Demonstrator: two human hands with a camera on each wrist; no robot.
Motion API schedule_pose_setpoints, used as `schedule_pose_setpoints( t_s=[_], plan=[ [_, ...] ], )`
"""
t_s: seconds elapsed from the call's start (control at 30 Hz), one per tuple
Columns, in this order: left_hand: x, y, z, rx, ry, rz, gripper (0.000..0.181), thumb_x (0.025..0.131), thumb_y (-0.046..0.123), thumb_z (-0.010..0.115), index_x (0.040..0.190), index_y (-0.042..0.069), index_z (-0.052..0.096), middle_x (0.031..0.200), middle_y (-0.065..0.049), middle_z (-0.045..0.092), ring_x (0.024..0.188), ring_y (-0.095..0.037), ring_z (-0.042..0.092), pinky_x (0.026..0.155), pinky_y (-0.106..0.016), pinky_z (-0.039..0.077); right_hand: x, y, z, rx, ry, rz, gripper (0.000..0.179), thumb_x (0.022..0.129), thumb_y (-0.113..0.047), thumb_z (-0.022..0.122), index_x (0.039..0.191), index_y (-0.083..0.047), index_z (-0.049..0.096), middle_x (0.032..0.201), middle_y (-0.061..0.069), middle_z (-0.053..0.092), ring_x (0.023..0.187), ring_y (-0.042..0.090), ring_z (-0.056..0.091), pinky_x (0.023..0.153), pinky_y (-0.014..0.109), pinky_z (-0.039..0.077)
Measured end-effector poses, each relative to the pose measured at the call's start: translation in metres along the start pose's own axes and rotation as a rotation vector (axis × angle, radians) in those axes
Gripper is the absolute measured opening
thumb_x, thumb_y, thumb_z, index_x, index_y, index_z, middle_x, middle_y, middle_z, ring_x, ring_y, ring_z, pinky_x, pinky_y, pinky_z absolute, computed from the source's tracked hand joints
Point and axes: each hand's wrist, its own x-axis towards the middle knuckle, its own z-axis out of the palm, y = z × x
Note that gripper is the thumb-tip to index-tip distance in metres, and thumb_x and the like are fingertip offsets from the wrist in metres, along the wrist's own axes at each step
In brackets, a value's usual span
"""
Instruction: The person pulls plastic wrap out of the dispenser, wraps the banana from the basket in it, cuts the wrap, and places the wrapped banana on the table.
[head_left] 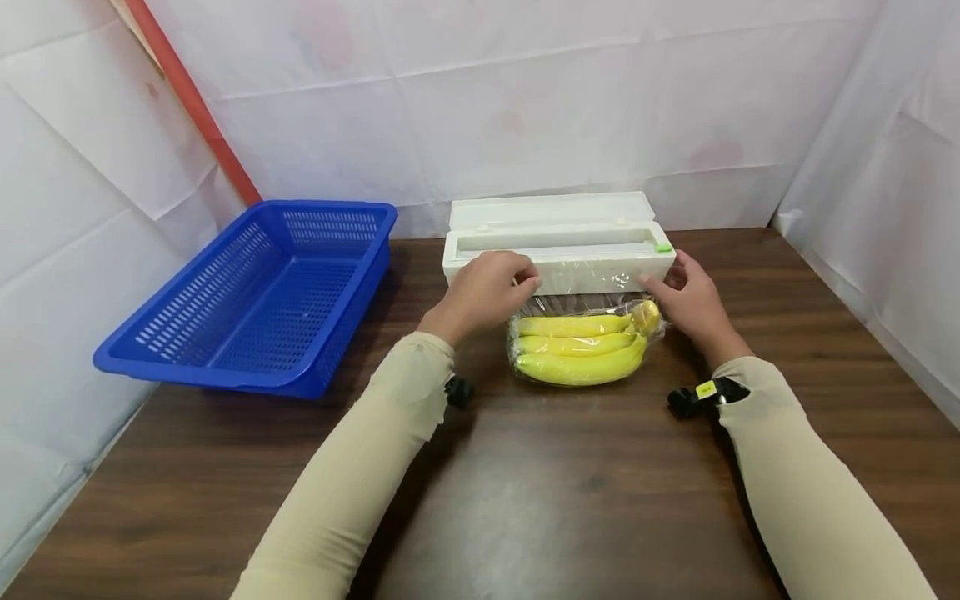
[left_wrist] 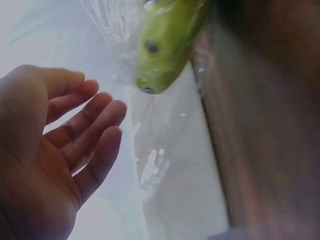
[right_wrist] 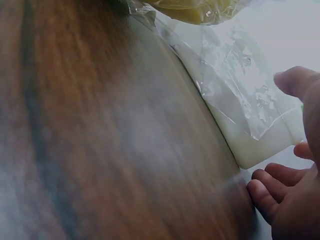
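Observation:
A white cling film dispenser [head_left: 555,274] stands with its lid raised and a green slider [head_left: 663,247] at its right end. Clear film hangs down its front and reaches a bunch of bananas [head_left: 581,358] wrapped in film on the table. My left hand [head_left: 489,287] hovers at the dispenser's front left, fingers loosely bent; in the left wrist view nothing lies between them. My right hand [head_left: 690,296] holds the dispenser's right end, thumb at the front face and index finger at the end. In the right wrist view its other fingers [right_wrist: 265,192] curl beside the corner.
A blue plastic basket [head_left: 311,354] with slotted sides stands to the left on the brown wooden table [head_left: 525,492]. White sheeting [head_left: 525,108] hangs behind and at both sides. A red strip [head_left: 195,100] slants down at the back left.

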Motion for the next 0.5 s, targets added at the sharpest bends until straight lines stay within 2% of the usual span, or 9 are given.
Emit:
schedule_pose_setpoints(
  t_s=[0.13,0.3,0.5],
  plan=[
    [0.017,0.011,-0.004,0.045,-0.119,0.047,0.024,0.103,0.029,0.054,0.104,0.016,0.074,0.096,0.009,0.065,0.083,-0.009,0.058,0.078,-0.032,0.049,-0.005,0.006,0.002,-0.002,-0.028,-0.035,0.085,0.096,-0.043,0.064,0.160,-0.007,0.020,0.151,0.026,0.041,0.135,0.039,0.044,0.108,0.053,0.038],
    [0.041,0.028,-0.008,0.091,-0.250,0.083,0.022,0.103,0.027,0.055,0.105,0.015,0.074,0.098,0.007,0.067,0.082,-0.011,0.060,0.077,-0.032,0.051,-0.007,0.011,0.000,-0.053,-0.023,-0.070,0.079,0.098,-0.039,0.064,0.159,-0.009,0.025,0.150,0.025,0.043,0.133,0.039,0.046,0.107,0.054,0.039],
    [0.073,0.052,-0.008,0.118,-0.387,0.087,0.021,0.103,0.027,0.055,0.111,0.014,0.069,0.112,0.003,0.065,0.099,-0.012,0.058,0.088,-0.032,0.048,-0.007,0.015,-0.008,-0.096,-0.003,-0.098,0.076,0.098,-0.036,0.065,0.159,-0.009,0.026,0.150,0.023,0.045,0.133,0.038,0.047,0.106,0.053,0.039]
  ],
)
